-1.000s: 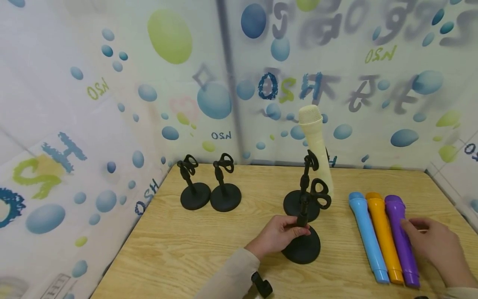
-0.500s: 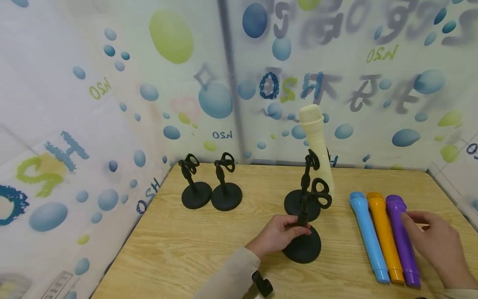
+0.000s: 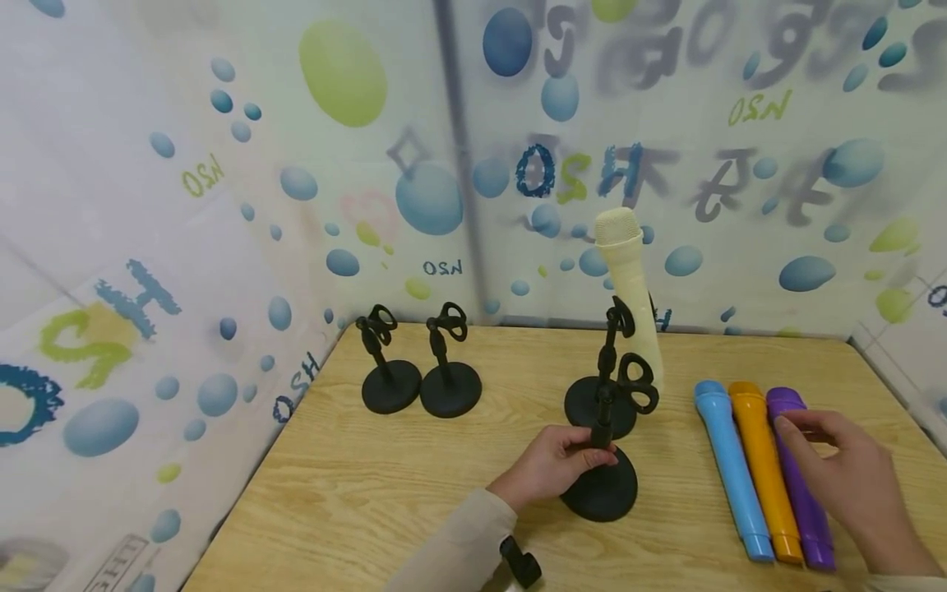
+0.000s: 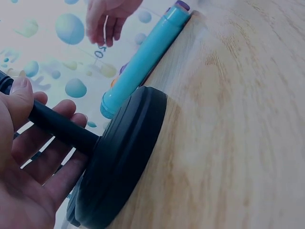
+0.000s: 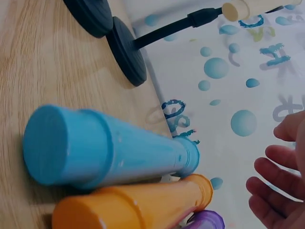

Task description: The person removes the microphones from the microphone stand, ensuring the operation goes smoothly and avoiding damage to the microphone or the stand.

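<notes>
My left hand (image 3: 551, 467) grips the stem of a black microphone stand (image 3: 608, 492), whose round base sits on the table; its clip at the top holds nothing. In the left wrist view, the thumb and fingers lie around the stem (image 4: 62, 125). My right hand (image 3: 851, 477) hovers over the purple microphone (image 3: 814, 526) with loosely bent fingers and nothing between them. The right wrist view shows those fingers (image 5: 274, 167) apart from the microphones. Beside the purple one lie an orange microphone (image 3: 765, 473) and a light blue microphone (image 3: 734, 477), side by side.
Behind the gripped stand, another black stand (image 3: 580, 403) bears a cream microphone (image 3: 632, 279), tilted upright. Two more black stands with bare clips, one (image 3: 392, 388) beside the other (image 3: 453, 391), stand at the back left. A patterned curtain (image 3: 355, 205) borders the table (image 3: 370, 493).
My right hand has shifted left and slightly up, from the purple microphone's right side to over it. The left hand keeps its grip on the stand, which stays in place.
</notes>
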Demonstrator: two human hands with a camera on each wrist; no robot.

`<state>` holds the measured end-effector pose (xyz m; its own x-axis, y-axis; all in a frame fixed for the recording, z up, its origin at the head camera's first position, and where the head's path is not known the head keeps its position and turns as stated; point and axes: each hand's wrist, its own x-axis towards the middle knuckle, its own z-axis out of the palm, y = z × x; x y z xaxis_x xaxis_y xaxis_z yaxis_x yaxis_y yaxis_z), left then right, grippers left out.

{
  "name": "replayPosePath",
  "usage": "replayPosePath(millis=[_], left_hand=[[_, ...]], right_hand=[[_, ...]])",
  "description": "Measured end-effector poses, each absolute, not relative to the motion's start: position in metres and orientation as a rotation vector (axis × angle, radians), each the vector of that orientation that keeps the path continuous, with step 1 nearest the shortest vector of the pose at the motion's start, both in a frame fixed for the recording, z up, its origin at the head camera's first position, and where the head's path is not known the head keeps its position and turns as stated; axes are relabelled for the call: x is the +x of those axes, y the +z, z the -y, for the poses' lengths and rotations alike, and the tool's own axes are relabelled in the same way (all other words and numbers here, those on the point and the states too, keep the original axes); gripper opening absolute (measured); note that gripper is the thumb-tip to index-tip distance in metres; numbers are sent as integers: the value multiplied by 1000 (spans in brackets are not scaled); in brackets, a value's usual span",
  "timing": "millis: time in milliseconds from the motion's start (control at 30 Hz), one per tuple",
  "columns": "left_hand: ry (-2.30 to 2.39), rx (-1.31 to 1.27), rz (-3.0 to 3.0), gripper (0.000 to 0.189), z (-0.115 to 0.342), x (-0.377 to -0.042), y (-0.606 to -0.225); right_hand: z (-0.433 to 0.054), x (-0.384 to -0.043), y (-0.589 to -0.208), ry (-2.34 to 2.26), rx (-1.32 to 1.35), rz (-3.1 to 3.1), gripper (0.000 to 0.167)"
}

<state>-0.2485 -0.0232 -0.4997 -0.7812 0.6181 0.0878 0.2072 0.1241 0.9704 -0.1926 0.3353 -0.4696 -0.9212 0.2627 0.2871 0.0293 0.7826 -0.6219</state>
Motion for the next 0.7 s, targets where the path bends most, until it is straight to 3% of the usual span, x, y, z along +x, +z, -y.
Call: replayPosePath(millis=[433, 700], left_hand=[[1694, 812, -2056, 28, 24, -249, -500], [1699, 819, -2062, 28, 24, -249, -502]], right_hand=[[-305, -191, -464, 1061, 91, 2421, 17], [-277, -194, -461, 1100, 232, 2351, 13]])
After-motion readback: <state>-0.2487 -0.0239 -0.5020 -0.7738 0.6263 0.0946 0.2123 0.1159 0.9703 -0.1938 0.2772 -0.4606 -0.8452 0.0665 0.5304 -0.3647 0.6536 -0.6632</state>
